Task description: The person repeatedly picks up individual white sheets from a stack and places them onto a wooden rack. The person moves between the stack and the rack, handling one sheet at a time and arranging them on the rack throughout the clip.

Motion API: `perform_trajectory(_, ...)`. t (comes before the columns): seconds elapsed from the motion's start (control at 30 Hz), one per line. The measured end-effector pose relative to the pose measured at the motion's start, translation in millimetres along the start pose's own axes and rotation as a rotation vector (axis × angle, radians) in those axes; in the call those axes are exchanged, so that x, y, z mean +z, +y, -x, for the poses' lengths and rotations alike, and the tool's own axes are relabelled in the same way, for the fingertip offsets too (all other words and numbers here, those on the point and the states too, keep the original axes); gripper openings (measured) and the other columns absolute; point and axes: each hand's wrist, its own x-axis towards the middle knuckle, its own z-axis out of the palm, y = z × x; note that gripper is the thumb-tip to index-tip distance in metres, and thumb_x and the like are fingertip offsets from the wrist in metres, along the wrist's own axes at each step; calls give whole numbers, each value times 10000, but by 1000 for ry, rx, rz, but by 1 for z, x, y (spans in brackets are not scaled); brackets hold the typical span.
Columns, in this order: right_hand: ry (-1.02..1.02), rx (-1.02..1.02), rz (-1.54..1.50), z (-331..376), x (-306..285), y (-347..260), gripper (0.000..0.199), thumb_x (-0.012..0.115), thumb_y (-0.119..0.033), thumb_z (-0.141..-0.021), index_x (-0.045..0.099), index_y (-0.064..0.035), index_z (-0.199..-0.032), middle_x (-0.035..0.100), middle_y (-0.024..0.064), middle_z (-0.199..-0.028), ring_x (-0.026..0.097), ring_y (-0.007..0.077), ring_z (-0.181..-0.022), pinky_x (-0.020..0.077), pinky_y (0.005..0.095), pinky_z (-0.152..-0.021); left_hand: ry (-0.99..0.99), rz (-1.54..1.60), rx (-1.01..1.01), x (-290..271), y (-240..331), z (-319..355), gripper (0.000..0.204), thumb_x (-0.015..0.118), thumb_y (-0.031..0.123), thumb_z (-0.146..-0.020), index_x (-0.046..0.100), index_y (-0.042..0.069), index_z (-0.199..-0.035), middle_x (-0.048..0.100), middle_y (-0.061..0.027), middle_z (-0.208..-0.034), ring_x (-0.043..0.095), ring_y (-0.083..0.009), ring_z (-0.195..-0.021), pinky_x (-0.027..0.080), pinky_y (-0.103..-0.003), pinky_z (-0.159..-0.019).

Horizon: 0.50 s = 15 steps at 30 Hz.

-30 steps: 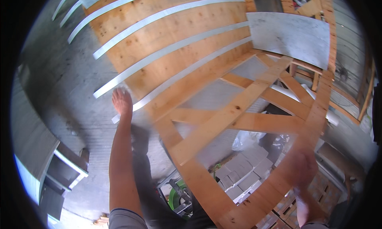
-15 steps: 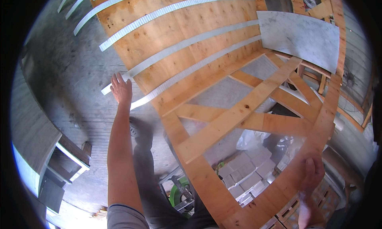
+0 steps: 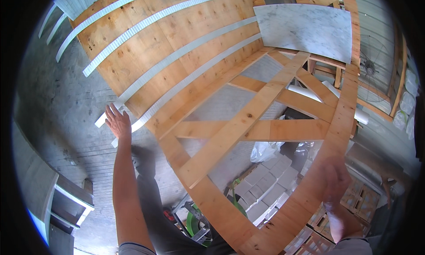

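My left hand (image 3: 118,123) is stretched out with its fingers apart, over the loose end of a pale strap (image 3: 100,120) that hangs past the plywood panel's left edge; contact is hard to make out. Several such straps lie across the plywood panel (image 3: 146,46). My right hand (image 3: 336,179), blurred, is curled at the outer rail of a wooden frame (image 3: 290,217) on the near right; part of its fingers is hidden. Crossed wooden slats (image 3: 252,115) brace that frame. A grey marbled slab (image 3: 305,32) stands upright at the frame's far end.
Stacked white blocks (image 3: 265,184) and clear plastic (image 3: 264,151) show beneath the frame. A green wheel (image 3: 193,220) sits by my legs. On the right are a standing fan (image 3: 369,64) and wooden pallets (image 3: 354,204); a grey cabinet (image 3: 66,197) stands at the left.
The view has shifted, carrying the panel, frame and slab leftward in the picture. My left hand stays by the strap ends, a little lower. My right hand stays at the frame's outer rail.
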Motion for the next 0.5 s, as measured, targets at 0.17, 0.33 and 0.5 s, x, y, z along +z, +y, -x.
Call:
perform_trajectory(0.17, -14, -1, -10, 1, -1, 4, 96, 526, -35, -866, 592, 12, -815, 564, 94, -833, 528, 168, -785, 425, 294, -724, -239, 166, 126, 15, 6, 54, 450, 606, 318, -860, 552, 32, -1202, 576, -151, -1174, 539, -309, -1107, 409, -450, -933)
perform_trajectory(0.33, 2, 11, -10, 3, -1, 6, 94, 519, -28, -865, 588, 12, -816, 559, 92, -834, 525, 164, -780, 426, 289, -727, -332, 200, 147, 35, 0, 82, 411, 606, 281, -859, 549, 56, -1198, 610, -128, -1134, 555, -311, -1103, 408, -468, -942)
perform_trajectory(0.5, 8, -24, -35, 5, -2, 10, 63, 536, -21, -865, 585, 10, -841, 565, 75, -840, 532, 155, -774, 432, 278, -735, -179, 151, 105, 20, -3, 92, 405, 587, 268, -862, 530, 37, -1189, 581, -150, -1176, 516, -317, -1157, 392, -472, -959)
